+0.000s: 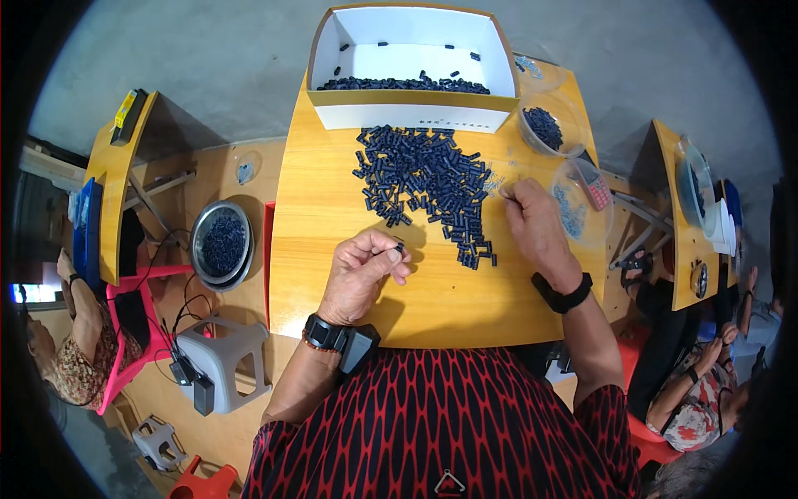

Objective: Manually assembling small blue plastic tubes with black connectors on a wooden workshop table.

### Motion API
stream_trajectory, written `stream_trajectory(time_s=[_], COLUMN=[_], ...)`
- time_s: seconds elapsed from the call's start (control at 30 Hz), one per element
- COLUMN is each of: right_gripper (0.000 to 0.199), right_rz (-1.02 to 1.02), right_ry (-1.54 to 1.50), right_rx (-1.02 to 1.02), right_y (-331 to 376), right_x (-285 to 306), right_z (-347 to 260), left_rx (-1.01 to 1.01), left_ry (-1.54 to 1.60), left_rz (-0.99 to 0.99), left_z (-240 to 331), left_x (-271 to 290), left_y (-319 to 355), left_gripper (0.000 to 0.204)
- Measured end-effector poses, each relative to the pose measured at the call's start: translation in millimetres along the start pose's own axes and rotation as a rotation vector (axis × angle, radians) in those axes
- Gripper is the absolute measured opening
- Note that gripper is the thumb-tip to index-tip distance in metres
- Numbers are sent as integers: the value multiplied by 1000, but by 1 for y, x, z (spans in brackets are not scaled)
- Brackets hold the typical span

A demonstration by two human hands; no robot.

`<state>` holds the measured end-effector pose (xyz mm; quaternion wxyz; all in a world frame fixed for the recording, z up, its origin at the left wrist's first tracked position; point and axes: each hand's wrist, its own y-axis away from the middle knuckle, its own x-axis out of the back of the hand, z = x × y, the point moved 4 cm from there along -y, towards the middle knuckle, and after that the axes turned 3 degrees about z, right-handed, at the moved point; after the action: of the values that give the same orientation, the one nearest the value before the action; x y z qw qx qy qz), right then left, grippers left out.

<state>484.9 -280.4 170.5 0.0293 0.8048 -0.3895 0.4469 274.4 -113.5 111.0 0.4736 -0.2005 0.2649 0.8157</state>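
Note:
My left hand [363, 270] is closed in a pinch above the near part of the wooden table [312, 224]. Between its thumb and fingers is a small black cylindrical piece [399, 247]. A loose pile of the same black pieces [424, 170] spreads across the table beyond that hand, with a tail reaching toward me. To the right of the pile, my right hand [539, 220] has its fingertips bunched together over the tabletop. Tiny silvery parts [494, 182] are scattered beside those fingertips. Whatever the right fingers pinch is too small to make out.
A white box [407, 116] with black pieces inside stands at the far edge. Along the right lie a clear bowl of dark pieces [544, 129] and a clear tray of silvery parts [571, 216]. A metal bowl [199, 249] and grey stool [220, 366] are left; other people sit both sides.

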Motion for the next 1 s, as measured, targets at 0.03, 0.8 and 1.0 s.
stream_trajectory(time_s=[0.03,0.8,1.0], right_gripper=[6,7,7], right_rz=[2,-22,-110], right_ry=[-1,-68,-8], right_rx=[1,-9,68], right_y=[-1,-1,-3], right_x=[-1,-7,-11], right_z=[2,5,8], left_rx=[-4,-607,-795], left_ry=[20,23,-47], left_rz=[-4,596,1063], left_z=[1,64,68], left_x=[0,102,162], left_y=[1,80,121], left_gripper=[2,5,4])
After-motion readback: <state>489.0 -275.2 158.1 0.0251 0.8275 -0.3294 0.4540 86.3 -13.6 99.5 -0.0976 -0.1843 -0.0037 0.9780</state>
